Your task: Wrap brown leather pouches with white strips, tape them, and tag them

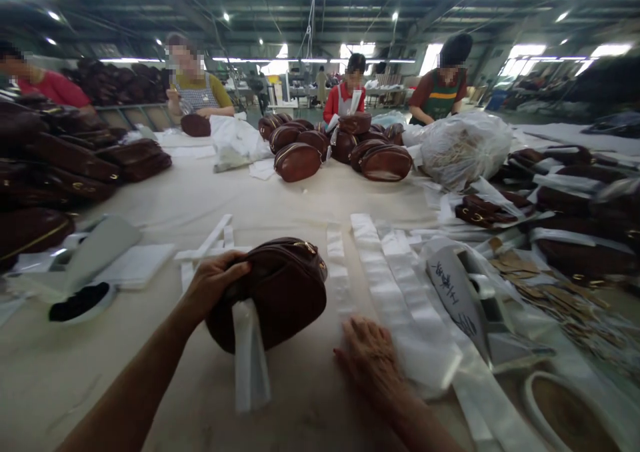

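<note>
A dark brown leather bag (287, 299), oval with a zipper along its top, is tilted up above the table in front of me. My left hand (216, 280) grips its upper left edge, thumb on the near side. From the bag's lower left hangs a white plastic strip (250, 359). To the right of the bag, my right hand (371, 352) lies palm down on the table with its fingers stretched forward, apart from the bag. Its fingertips are close to a row of flat white strips (370, 245). Whether it touches one of them I cannot tell.
Brown bags stand in a group (295, 161) at the table's middle, beside a clear plastic sack (465, 149). More bags (135, 159) pile up at left. Tape dispensers (455, 289) and a tape roll (570, 409) lie at right. Several co-workers sit or stand across the table.
</note>
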Tool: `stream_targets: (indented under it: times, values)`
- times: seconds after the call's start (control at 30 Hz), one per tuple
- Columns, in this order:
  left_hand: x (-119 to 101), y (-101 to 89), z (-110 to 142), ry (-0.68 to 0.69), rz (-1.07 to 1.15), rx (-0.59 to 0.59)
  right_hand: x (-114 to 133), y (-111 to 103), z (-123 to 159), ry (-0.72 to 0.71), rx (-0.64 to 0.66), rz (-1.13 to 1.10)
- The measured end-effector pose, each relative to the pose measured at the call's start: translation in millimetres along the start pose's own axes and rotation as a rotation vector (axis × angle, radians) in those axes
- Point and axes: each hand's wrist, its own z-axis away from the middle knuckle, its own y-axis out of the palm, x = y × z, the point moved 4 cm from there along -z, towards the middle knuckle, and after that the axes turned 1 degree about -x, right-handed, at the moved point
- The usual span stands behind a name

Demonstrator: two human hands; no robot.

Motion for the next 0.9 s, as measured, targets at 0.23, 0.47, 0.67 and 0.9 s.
stream_targets:
  times: [0.23,0.47,0.67,0.9]
  values:
    - [-23.3,68.9,-38.0,-0.125,-0.095,0.467,43.2,28.7,31.2,-0.002,0.01,-0.088]
    - [-17.0,148.6,-72.5,-0.058,-0.431,0.652,61.4,51.8,46.3,0.055,0.039,-0.072]
    - [-2.3,160.5,-85.8,-0.031,-0.558,0.686,59.6,52.2,49.1,-0.028,-0.1,-0.037]
    - [14.4,157.5,-99.8,-0.004,-0.587,0.718,59.0,41.6,48.7,-0.02,-0.036,-0.072]
